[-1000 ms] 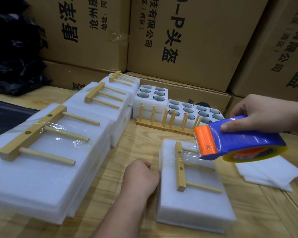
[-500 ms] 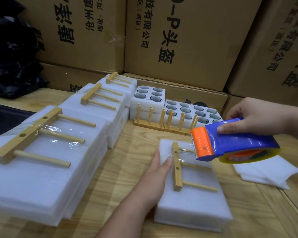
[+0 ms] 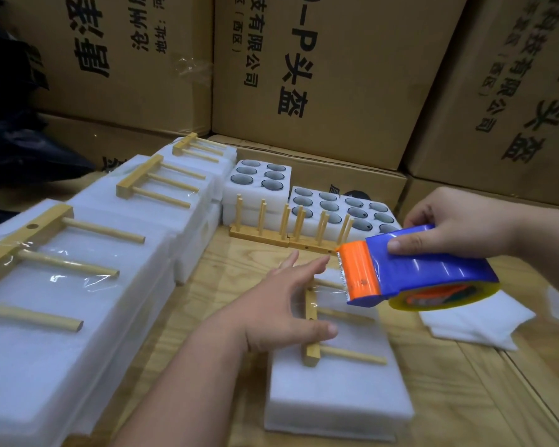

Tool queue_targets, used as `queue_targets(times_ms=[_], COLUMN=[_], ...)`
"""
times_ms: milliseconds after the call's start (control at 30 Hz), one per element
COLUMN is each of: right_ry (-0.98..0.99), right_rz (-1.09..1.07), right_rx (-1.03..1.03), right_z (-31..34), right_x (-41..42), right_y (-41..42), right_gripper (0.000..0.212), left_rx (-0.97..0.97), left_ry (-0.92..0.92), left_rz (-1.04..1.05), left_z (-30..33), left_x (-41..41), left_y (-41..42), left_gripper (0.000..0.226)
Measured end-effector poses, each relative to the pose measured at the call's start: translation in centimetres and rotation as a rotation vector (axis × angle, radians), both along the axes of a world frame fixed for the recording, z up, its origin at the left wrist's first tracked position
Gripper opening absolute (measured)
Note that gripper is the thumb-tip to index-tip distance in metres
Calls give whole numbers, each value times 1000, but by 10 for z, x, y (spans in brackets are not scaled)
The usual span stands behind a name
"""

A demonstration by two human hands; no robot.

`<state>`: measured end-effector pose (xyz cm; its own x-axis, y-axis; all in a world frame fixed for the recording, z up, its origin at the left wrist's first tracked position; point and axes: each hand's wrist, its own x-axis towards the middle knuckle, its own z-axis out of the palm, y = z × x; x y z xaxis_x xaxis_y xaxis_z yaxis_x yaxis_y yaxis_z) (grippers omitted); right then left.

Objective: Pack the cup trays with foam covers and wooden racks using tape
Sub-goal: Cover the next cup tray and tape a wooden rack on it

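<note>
Far left of the bench, three finished foam packs lay in a row running back toward the cardboard boxes, each with a wooden rack taped flat on top under clear film. Behind and to their right stood open cup trays with round wells showing, and just in front of them two wooden racks upright on their bases, pegs up. Centre foreground: the pack in progress, a white foam cover on the bench with a wooden rack lying flat on it, pegs pointing right. Left hand was open, fingers spread and straight, palm over the rack's bar with the thumb lying across it; whether the fingertips touched the foam could not be made out, since that part is motion-blurred. Clear tape ran from the rack's far end up to the orange mouth of the tape dispenser, held just above the foam's far edge. Right hand gripped the blue dispenser body from above, fingers curled round it. Right of the pack, loose foam sheets lay on the bench.
</note>
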<state>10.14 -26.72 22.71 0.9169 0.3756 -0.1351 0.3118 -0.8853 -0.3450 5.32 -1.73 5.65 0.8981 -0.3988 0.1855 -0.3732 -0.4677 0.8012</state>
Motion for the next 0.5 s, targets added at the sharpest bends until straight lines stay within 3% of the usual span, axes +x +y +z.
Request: queue_targets(times_ms=[300, 500], right_ry=[11, 25], right_rz=[28, 6], right_rx=[45, 45], right_z=[0, -8], right_x=[3, 12], right_y=[2, -3], right_gripper=[39, 53], left_rx=[47, 274], left_ry=[-28, 16], left_rz=[50, 115], left_z=[-3, 8], left_x=[0, 3], left_y=[-4, -24], left_gripper=[99, 113])
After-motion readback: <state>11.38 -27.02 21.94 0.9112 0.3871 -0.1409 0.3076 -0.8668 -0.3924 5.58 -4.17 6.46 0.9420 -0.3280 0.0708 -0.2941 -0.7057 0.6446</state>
